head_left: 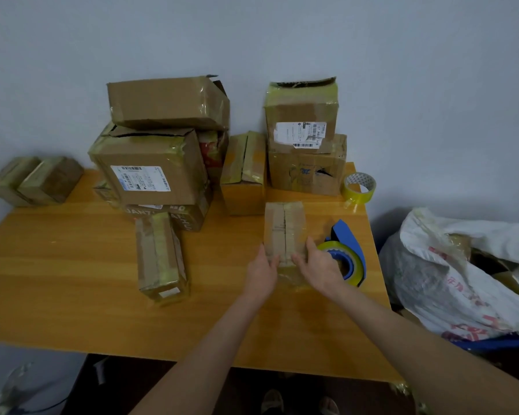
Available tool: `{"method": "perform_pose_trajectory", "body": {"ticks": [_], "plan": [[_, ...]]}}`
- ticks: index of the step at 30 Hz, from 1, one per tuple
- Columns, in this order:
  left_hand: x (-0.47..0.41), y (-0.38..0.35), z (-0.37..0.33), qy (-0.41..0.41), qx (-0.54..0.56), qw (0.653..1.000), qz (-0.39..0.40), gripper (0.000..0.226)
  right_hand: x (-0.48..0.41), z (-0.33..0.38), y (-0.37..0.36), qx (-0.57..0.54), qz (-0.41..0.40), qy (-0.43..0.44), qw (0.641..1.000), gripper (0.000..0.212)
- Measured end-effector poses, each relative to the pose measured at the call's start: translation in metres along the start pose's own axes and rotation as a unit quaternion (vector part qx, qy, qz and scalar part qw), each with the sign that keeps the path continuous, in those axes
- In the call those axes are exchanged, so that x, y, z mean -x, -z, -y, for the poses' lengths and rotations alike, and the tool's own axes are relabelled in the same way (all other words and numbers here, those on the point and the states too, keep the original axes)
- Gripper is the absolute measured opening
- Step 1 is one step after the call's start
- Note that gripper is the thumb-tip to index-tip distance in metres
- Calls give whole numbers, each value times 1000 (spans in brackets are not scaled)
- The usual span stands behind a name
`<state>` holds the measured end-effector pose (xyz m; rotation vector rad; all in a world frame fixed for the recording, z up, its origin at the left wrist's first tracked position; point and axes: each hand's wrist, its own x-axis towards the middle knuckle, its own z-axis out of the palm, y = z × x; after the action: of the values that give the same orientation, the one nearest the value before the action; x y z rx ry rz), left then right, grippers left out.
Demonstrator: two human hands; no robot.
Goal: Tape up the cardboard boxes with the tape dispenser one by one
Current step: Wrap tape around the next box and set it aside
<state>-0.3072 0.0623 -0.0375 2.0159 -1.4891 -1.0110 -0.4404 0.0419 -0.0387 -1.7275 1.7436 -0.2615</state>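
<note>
Free table [57,295] front-left; boxes [153,175] behind, tape dispenser [346,235] seemingly close right.

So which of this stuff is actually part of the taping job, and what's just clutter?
In the job: small box held by left hand and right hand; tape dispenser; stacked boxes at the back.
Lying about: spare tape roll; white sack beside the table.
</note>
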Motion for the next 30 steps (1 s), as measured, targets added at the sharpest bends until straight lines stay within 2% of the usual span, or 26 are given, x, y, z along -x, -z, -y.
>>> {"method": "perform_pose_trajectory", "body": {"ticks": [5,8,12,16,21,24,28,30], "plan": [[-3,-1,3,-13,-7,1000,-14,42,-2,-2,8,-21,26,-21,999,52],[-6,0,4,-10,-12,1000,-27,41,-2,0,12,-38,46,-20,998,32],[-2,0,4,17,27,999,-20,50,0,2,20,-121,42,-36,991,60],[5,-1,2,17,26,999,-30,39,2,1,12,-150,55,-58,985,59],[11,23,14,35,-45,994,-93,36,1,28,-3,-168,74,-38,982,56],[20,50,22,48,-74,987,-137,46,-2,46,-14,-149,106,-26,983,64],[32,99,47,64,-71,958,-271,52,-7,56,-20,-224,152,-64,960,63],[35,123,67,110,-55,936,-330,57,-7,57,-20,-263,170,-91,945,65]]}}
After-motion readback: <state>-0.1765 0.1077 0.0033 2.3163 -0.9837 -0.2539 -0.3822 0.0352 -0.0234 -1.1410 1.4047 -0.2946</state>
